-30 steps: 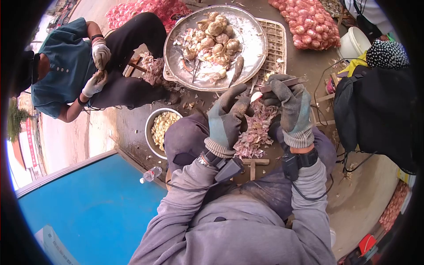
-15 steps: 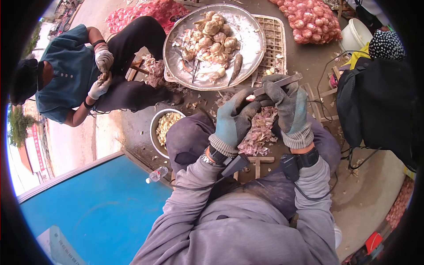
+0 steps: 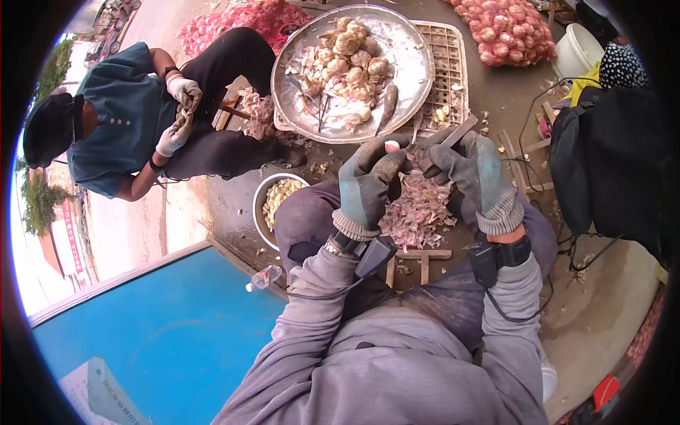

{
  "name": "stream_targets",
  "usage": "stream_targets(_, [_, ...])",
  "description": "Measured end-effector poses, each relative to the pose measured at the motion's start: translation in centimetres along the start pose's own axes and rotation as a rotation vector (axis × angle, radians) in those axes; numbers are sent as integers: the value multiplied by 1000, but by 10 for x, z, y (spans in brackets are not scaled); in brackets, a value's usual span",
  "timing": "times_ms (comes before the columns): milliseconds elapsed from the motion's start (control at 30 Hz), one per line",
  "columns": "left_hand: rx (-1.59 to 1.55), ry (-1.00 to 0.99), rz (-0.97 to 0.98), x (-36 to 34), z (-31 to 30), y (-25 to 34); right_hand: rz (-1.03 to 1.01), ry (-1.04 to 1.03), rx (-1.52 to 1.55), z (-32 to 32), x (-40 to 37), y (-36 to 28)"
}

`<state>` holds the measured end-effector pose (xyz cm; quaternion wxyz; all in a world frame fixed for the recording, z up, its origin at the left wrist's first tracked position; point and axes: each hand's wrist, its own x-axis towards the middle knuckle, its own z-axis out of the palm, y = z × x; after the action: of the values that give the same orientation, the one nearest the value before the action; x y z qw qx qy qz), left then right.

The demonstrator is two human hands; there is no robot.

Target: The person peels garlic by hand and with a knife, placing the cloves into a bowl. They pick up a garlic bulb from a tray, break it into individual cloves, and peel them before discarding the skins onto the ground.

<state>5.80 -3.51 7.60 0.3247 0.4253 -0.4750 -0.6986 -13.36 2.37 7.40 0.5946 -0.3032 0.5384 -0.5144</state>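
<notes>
My left hand (image 3: 365, 190), in a grey and blue work glove, pinches a pinkish garlic clove (image 3: 392, 146) between thumb and fingers. Gloved the same way, my right hand (image 3: 480, 173) is closed around a short flat knife (image 3: 459, 132), its blade angled up and to the right. A small gap separates the two hands. Below them lies a heap of garlic skins (image 3: 418, 216). Beyond, a round metal tray (image 3: 404, 53) carries several garlic bulbs (image 3: 348, 42), loose cloves and another knife-like tool (image 3: 387, 106).
A white bowl of peeled cloves (image 3: 258, 212) stands by my left knee, near a plastic bottle (image 3: 265, 277) and a blue board (image 3: 177, 333). The tray rests on a plastic crate (image 3: 453, 71). A co-worker (image 3: 120, 106) sits at left. Net sacks (image 3: 499, 32) and a white bucket (image 3: 577, 49) stand behind.
My hands have moved apart, and the clove now shows clearly in my left hand. The knife has stayed in my right hand. The whole view has shifted slightly.
</notes>
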Motion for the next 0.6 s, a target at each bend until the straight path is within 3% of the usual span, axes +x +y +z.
stream_targets(67, [0,4,-1,-1,2,3,-63,87,81,-7,0,-9])
stream_targets(167, [82,-17,-19,-1,6,-2,-109,54,123,-5,-2,-16])
stream_targets(433, [258,-220,163,1,2,-19,-125,-26,81,-8,3,-5])
stream_targets(567, [229,-230,140,-2,3,-10,-117,-48,109,-4,1,-10])
stream_targets(600, [167,-221,54,-3,5,-3,-115,-45,109,-2,1,-10])
